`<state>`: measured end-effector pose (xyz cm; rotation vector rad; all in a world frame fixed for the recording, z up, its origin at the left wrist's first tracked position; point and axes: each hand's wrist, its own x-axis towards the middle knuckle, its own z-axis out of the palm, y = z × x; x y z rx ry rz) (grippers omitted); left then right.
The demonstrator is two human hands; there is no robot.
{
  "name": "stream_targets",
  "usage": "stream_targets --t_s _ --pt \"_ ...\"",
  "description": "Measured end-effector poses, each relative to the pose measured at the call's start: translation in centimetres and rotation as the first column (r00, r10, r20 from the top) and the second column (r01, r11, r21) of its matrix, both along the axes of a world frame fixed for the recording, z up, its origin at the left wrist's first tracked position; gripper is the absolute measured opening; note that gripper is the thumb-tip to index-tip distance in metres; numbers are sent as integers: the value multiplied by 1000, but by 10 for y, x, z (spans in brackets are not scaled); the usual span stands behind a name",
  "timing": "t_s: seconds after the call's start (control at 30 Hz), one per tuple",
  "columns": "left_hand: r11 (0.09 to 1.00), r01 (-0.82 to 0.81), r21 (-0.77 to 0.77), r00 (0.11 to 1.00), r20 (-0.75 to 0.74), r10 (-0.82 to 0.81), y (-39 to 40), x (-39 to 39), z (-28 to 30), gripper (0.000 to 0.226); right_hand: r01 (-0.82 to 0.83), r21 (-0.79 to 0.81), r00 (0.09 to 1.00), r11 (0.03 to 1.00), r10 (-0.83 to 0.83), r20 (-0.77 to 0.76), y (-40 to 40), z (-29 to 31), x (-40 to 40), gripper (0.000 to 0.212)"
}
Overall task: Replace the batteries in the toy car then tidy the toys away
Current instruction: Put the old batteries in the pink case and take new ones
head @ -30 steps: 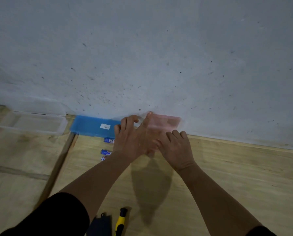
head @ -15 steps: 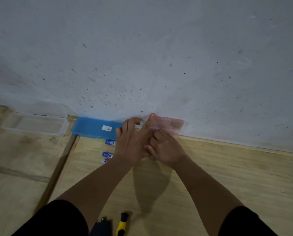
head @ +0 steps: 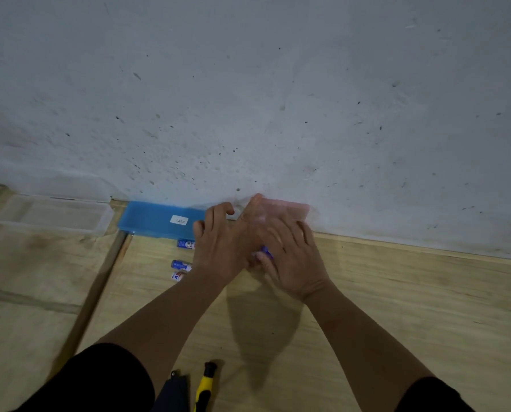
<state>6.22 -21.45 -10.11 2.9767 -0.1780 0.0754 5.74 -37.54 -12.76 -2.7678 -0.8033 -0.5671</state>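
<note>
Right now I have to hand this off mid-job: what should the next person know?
Left hand and right hand are together at the pink box by the wall; a blue battery peeks out between them, but who grips it is unclear.
Three loose batteries lie left of the hands, near the blue box.
Yellow screwdriver lies near the body.
No toy car is visible; battery swap and tidying can't be confirmed done.

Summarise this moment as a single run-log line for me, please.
left hand and right hand together by pink box | blue battery between fingers | three batteries loose on floor | screwdriver idle
</note>
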Motion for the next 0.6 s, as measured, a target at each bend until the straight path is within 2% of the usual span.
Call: stream_targets --t_s 0.1,0.2,0.3,0.4,0.6 --pt "1000 -30 4 1000 7 30 -2 -5 3 108 118 21 984 993 -120 128 -4 17 -1 52" --pt "999 -28 -23 986 162 31 -3 -12 -6 113 165 59 986 985 -166 11 -7 24 -5 54" --pt "998 8 -60 956 293 10 -5 -18 -14 97 156 119 985 980 -145 -97 -7 22 -16 51" --pt "998 67 -13 920 388 -56 -4 -24 -15 77 157 116 982 981 -143 -124 -5 21 -23 48" --pt "986 167 4 933 323 -160 7 -29 -19 67 159 85 979 984 -146 -140 1 14 -32 46"
